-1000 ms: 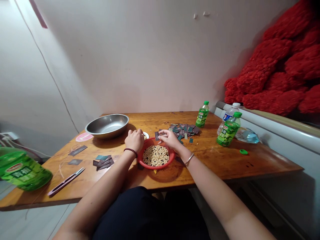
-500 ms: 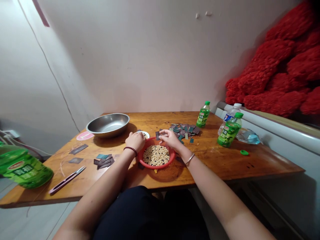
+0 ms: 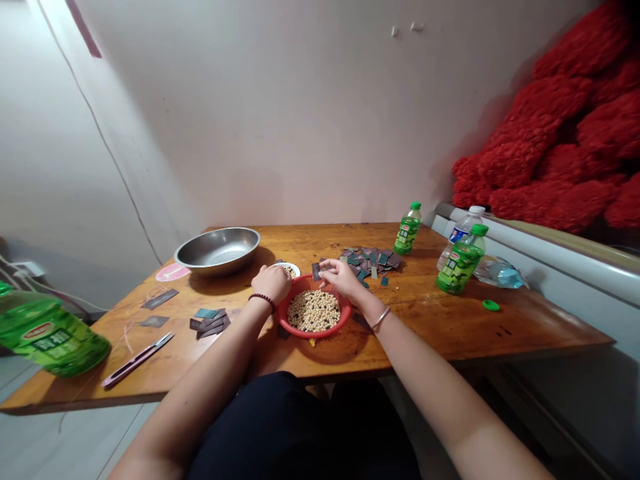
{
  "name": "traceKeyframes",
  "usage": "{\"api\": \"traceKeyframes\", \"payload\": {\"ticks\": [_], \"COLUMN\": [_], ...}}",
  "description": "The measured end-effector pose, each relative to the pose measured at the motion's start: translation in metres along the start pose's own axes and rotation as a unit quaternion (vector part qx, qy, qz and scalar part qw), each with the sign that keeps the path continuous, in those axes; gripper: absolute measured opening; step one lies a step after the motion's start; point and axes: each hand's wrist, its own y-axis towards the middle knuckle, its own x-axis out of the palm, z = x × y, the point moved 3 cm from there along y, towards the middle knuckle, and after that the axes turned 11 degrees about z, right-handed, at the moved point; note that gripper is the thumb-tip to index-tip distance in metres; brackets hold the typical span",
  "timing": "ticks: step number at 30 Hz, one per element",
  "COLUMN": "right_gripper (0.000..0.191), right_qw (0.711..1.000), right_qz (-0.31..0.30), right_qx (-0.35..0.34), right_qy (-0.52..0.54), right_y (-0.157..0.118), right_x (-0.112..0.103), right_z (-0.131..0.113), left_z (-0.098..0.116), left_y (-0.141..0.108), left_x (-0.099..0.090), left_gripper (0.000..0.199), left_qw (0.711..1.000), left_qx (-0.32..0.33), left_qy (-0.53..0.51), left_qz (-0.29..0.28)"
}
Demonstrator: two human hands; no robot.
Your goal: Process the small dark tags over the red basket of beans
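Head view only. My right hand is pinching a dark rectangular tag between thumb and fingertips, just above the rim of a red plastic strainer basket. The tag looks thin and light; can't tell if it's stiff card or woven label. Best hold is at the edge, fingertips only, since something that thin likely slips when flat. The basket holds pale soybeans mixed with black beans: small, round, will roll. My left hand is curled, knuckles up, beside a small white dish; can't tell if it holds anything. On the wooden surface: a pile of similar tags past the basket, a small stack of tags to the left, a steel bowl, a pink-handled cutter, a green drink bottle.
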Motion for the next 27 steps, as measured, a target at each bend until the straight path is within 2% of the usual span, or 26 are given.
{"api": "traceKeyframes", "payload": {"ticks": [17,27], "right_gripper": [0.015,0.015], "right_qw": [1.000,1.000], "right_qz": [0.000,0.000], "right_qx": [-0.002,0.004], "right_qy": [0.005,0.009], "right_y": [-0.0011,-0.0008], "right_x": [0.0001,0.0004], "right_z": [-0.0020,-0.0014], "left_z": [-0.0005,0.0004], "left_y": [-0.0003,0.0020], "left_x": [0.0034,0.0012], "left_gripper": [0.033,0.034], "left_qw": [0.999,1.000], "left_qx": [0.007,0.027], "left_qy": [0.006,-0.006], "left_qz": [0.050,0.005]}}
